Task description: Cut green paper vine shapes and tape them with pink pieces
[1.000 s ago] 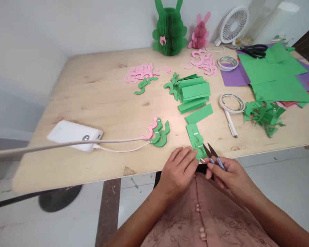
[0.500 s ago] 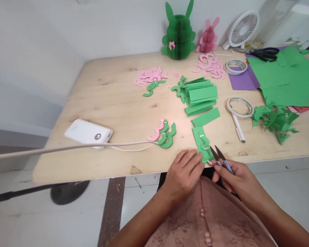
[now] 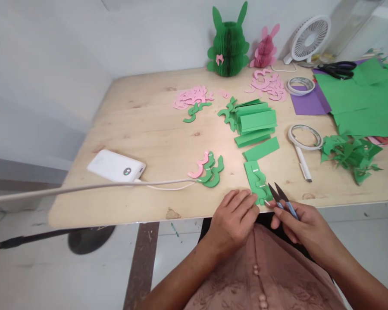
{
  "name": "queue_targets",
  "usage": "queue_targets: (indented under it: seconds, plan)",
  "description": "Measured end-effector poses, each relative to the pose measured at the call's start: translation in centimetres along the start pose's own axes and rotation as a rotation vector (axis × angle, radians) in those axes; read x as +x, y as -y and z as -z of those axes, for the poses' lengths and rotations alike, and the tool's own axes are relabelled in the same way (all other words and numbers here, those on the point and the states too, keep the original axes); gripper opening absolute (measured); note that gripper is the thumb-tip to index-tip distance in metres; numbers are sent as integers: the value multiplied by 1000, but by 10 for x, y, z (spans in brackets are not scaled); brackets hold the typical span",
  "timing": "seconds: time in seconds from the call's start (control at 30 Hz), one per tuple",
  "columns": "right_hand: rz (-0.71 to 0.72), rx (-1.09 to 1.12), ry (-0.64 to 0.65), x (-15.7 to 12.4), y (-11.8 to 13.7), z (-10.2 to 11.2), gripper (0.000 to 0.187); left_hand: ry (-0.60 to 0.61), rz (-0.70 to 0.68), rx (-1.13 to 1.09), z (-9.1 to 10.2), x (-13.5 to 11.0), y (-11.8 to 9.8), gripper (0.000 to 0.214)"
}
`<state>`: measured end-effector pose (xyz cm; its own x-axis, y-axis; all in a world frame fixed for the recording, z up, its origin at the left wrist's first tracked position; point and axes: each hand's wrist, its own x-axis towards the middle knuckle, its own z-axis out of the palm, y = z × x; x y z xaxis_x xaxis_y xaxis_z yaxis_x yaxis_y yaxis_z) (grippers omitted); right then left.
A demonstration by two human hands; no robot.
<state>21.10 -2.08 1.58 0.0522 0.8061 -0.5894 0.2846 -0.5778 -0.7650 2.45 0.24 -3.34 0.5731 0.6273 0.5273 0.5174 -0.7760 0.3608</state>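
My left hand [image 3: 234,217] is at the table's front edge, its fingers closed together on the lower left edge of a green paper piece [image 3: 252,174]; its thumb is hidden. This piece has a wavy cut edge and small white strips on it. My right hand [image 3: 305,219] holds a pair of small snips [image 3: 286,204] with dark blades and bluish handles. The blades point up and away and stand apart. A tiny white strip [image 3: 267,203] is by my right fingertips, touching or close to the green paper.
Folded green strips [image 3: 257,122] lie ahead, with pink cutouts [image 3: 194,97] further back. Curved pieces [image 3: 210,174] and a white power bank [image 3: 114,165] are leftward. On the right are a tape roll [image 3: 305,137], a pen [image 3: 304,165] and green scraps [image 3: 352,155]. Paper rabbits [image 3: 230,49] stand behind.
The whole view has shifted slightly, so things appear a little further right and lower. Both hands keep nearly the same pose at the green paper; the snips are still held.
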Motion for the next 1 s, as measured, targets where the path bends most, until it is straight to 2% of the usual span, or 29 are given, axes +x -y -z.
queue_targets:
  seconds: [0.33, 0.53, 1.0]
  plan:
    - [-13, 64, 28, -1, 3, -1, 53, -7, 0, -5, -1, 0, 0, 17]
    - [-37, 45, 12, -1, 2, -1, 55, 19, 9, -17, 0, 0, 0, 16]
    - [-18, 0, 18, -1, 7, 1, 52, -13, 19, -52, -1, -2, 0, 18]
